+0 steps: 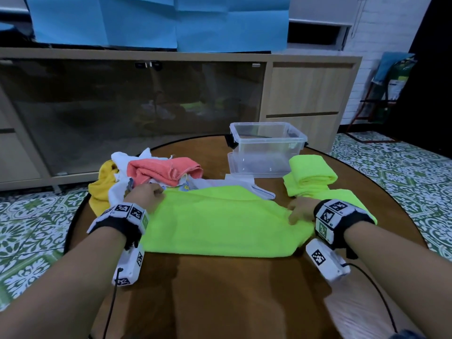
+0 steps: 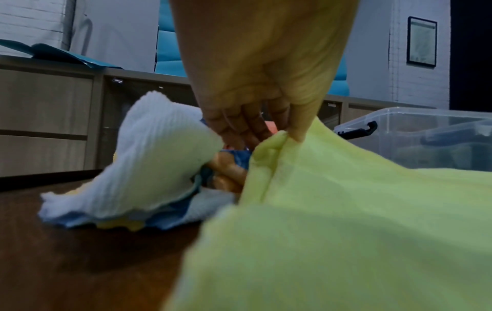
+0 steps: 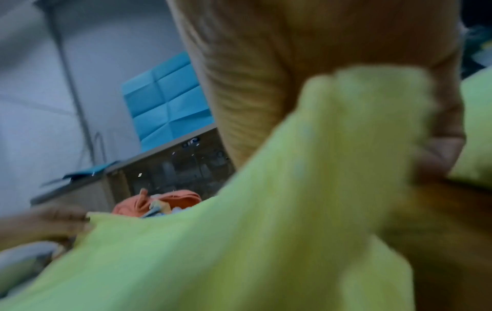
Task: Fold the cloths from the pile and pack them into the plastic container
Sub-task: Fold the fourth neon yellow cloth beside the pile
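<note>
Cloths were the whole game here, and the nearest one was a lime-green cloth (image 1: 220, 223) spread flat on the round wooden table (image 1: 220, 302) right in front of the person, long axis running left to right between the two hands; the left hand (image 1: 146, 195) had its far-left corner, and the left wrist view showed the thumb (image 2: 299, 126) pressed on top of a doubled-up edge with the fingers curled behind it, so a proper pinch; the right hand (image 1: 299, 212) was bunching the opposite end, fingers curled into the fabric, though the right wrist view was too blurry to say how exactly; honestly both hands looked about equally close to their ends, so my guess was the next fold would go across that long axis, one end brought over to the other; a bit further back on the left sat the pile (image 1: 137, 174), with a coral towel (image 1: 166, 170) on top, white and yellow bits poking out, touching the green cloth's far edge near the left hand; on the right was a folded lime-green cloth (image 1: 310, 174) just beside the plastic container (image 1: 266, 148), which stood furthest back and looked like it held no cloths yet; so early days on the packing, I reckoned.
</note>
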### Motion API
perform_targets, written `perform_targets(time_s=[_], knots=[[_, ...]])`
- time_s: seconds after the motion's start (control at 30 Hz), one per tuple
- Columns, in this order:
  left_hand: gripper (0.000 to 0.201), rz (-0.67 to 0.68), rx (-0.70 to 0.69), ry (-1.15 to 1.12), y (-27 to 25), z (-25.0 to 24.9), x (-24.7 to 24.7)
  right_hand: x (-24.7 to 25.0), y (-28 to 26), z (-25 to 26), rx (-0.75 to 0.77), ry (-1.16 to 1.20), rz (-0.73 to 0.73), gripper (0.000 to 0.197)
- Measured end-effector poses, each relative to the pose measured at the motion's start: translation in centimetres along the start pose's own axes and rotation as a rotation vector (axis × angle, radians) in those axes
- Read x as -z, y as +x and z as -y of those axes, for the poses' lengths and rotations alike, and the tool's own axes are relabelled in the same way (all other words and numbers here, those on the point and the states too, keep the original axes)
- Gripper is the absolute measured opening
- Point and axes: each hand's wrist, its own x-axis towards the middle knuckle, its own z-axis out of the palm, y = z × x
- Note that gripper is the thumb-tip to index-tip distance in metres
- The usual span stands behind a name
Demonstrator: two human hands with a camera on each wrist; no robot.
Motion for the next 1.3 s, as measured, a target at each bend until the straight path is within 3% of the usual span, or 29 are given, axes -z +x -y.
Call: perform_targets(time_s=[0.07,0.13,0.2,0.27,0.33,0.43,0.5,0.6,0.67,0.77,0.87,1.03,1.17,1.3], knots=[[0.016,0.059,-0.002,-0.093,-0.2,-0.8,0.1,0.4,-1.0,0.1,-0.02,-0.133,0.103,0.052],[0.018,0.2,0.035,-0.086,-0.5,-1.6,0.0,0.9,-2.3,0.3,-0.076,-0.253,0.267,0.049],[0.025,0.318,0.082,-0.014,-1.1,-2.3,-0.1,1.5,-3.2,0.3,-0.092,-0.353,0.334,0.03],[0.026,0.386,0.082,0.013,-1.1,-2.2,-0.3,1.7,-3.7,0.2,-0.099,-0.383,0.261,0.03],[0.032,0.41,0.1,-0.063,-0.7,-1.4,-0.7,1.8,-3.4,0.2,-0.021,-0.336,0.081,0.037],[0.039,0.273,0.096,-0.221,-0.1,-1.1,-1.1,1.0,-2.6,1.2,0.185,-0.27,-0.315,0.03],[0.043,0.219,0.077,-0.187,0.1,-1.3,-1.1,0.4,-2.2,3.2,0.362,-0.236,-0.407,0.022],[0.052,0.28,0.055,-0.226,0.2,-2.0,-0.8,-0.3,-2.3,7.0,0.572,-0.15,-0.425,0.023],[0.072,0.294,0.062,-0.308,0.2,-2.4,-0.6,-0.7,-2.5,9.7,0.654,-0.033,-0.412,0.025],[0.053,0.241,0.102,-0.36,0.2,-2.7,-0.1,-1.3,-3.1,13.3,0.739,0.144,-0.313,0.043],[0.037,0.292,0.004,-0.462,0.6,-2.8,-0.2,-2.4,-2.9,15.1,0.733,0.259,-0.222,0.053],[0.029,0.387,-0.126,-0.495,0.4,-4.4,-0.1,-2.8,-1.7,14.3,0.659,0.507,-0.33,0.029],[0.034,0.461,-0.058,-0.764,0.3,-4.8,0.0,-2.7,-1.1,13.3,0.647,0.603,-0.37,0.023],[0.025,0.523,-0.014,-0.943,-0.3,-4.5,0.0,-3.0,-1.3,13.3,0.677,0.625,-0.413,0.012]])
